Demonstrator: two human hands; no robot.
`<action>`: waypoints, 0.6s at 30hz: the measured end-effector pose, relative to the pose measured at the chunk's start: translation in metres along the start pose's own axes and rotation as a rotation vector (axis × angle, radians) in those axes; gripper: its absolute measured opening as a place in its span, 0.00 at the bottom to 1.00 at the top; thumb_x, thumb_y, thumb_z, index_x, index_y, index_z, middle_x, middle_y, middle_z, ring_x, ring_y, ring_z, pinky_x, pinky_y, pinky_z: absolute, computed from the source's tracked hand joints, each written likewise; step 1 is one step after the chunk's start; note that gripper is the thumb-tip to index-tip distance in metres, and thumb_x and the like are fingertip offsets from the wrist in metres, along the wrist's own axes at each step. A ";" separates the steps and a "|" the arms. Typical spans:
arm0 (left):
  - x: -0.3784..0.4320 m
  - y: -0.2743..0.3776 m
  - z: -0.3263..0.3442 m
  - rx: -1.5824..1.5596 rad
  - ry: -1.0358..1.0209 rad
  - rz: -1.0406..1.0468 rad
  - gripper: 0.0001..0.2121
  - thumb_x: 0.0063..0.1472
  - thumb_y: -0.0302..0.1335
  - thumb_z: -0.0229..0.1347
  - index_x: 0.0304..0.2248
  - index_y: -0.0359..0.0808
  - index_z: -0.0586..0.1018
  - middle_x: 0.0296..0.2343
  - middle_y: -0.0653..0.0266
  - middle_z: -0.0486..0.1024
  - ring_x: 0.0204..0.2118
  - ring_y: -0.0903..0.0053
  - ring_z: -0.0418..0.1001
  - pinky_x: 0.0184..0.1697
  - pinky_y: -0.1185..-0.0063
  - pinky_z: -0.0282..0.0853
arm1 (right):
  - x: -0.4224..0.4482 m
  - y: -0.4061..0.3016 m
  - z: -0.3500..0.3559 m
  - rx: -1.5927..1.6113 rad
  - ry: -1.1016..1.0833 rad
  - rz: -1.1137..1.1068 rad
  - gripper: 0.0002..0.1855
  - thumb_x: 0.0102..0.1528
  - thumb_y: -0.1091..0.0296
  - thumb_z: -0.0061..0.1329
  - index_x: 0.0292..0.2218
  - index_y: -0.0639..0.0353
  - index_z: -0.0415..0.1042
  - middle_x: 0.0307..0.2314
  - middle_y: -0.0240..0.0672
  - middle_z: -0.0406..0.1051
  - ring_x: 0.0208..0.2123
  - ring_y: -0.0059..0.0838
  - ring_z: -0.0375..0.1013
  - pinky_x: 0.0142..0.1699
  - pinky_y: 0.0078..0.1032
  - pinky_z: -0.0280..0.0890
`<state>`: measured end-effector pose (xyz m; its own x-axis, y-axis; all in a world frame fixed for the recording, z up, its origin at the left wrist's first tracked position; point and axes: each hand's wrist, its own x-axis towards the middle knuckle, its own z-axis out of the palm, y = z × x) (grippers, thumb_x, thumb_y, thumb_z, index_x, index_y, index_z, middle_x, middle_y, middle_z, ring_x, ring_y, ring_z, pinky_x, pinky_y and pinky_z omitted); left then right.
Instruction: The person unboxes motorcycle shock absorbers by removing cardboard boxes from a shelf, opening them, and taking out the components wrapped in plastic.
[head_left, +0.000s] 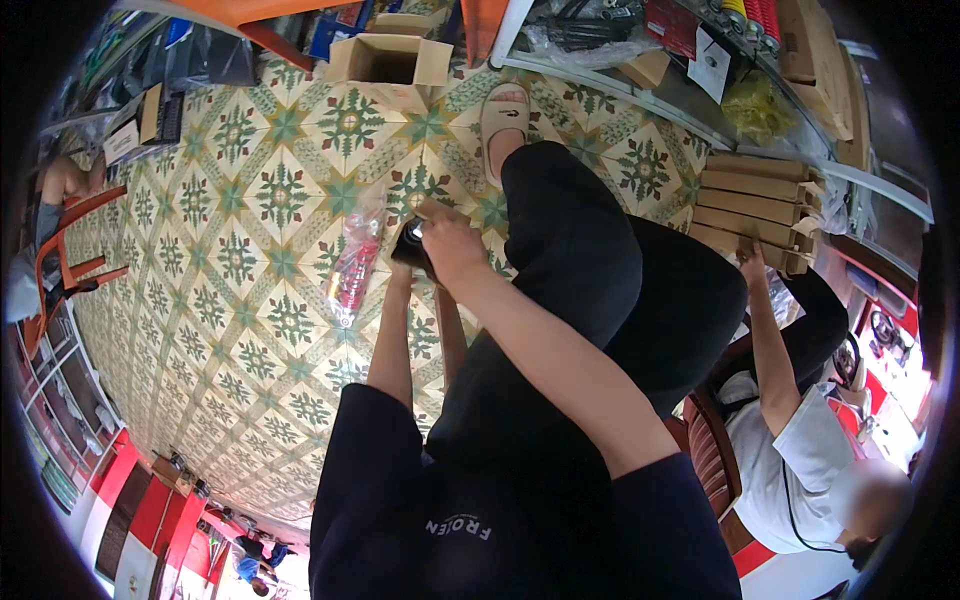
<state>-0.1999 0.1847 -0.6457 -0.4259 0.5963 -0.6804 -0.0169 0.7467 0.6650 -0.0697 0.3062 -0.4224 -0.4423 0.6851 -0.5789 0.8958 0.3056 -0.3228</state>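
Observation:
Both of my hands meet in front of my knees, over the tiled floor (292, 255). Between them is a small dark object with a glossy highlight (409, 241); blur hides what exactly it is. My right hand (454, 244) has its fingers bent over the upper right side, where a brown edge shows. From below, my left hand (403, 268) grips the same object, its fingers mostly hidden. Left of my hands a red coil-spring shock absorber (352, 277) lies on the tiles inside a clear plastic bag.
An open cardboard box (390, 67) stands ahead. At right, a seated person (787, 450) touches a stack of long cardboard boxes (750, 202) beside a glass display case (637, 90). An orange chair (71, 259) is far left, with another person's limb beyond. My sandalled foot (504, 127) rests ahead.

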 end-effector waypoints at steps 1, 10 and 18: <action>-0.012 -0.003 -0.016 0.221 0.121 0.097 0.12 0.56 0.32 0.54 0.37 0.32 0.75 0.32 0.54 0.77 0.34 0.61 0.75 0.39 0.68 0.70 | -0.001 0.002 -0.001 0.004 0.039 -0.056 0.11 0.52 0.74 0.48 0.39 0.59 0.72 0.39 0.39 0.69 0.42 0.41 0.73 0.43 0.37 0.72; -0.177 0.174 -0.046 0.408 0.190 1.045 0.11 0.54 0.19 0.52 0.38 0.29 0.75 0.35 0.48 0.74 0.38 0.56 0.73 0.43 0.65 0.67 | -0.008 0.001 0.001 0.160 0.252 -0.309 0.10 0.48 0.78 0.49 0.36 0.64 0.72 0.38 0.41 0.70 0.43 0.41 0.73 0.44 0.35 0.70; -0.154 0.155 -0.034 0.729 0.173 0.791 0.26 0.49 0.24 0.55 0.50 0.31 0.66 0.38 0.49 0.72 0.42 0.55 0.70 0.46 0.64 0.66 | 0.000 0.013 0.016 0.456 0.101 -0.453 0.22 0.37 0.76 0.52 0.38 0.61 0.72 0.38 0.49 0.71 0.43 0.50 0.70 0.44 0.39 0.66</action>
<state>-0.1682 0.1986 -0.4278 -0.2030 0.9779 -0.0496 0.8344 0.1992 0.5139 -0.0589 0.3000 -0.4382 -0.7457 0.6196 -0.2451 0.5033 0.2826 -0.8166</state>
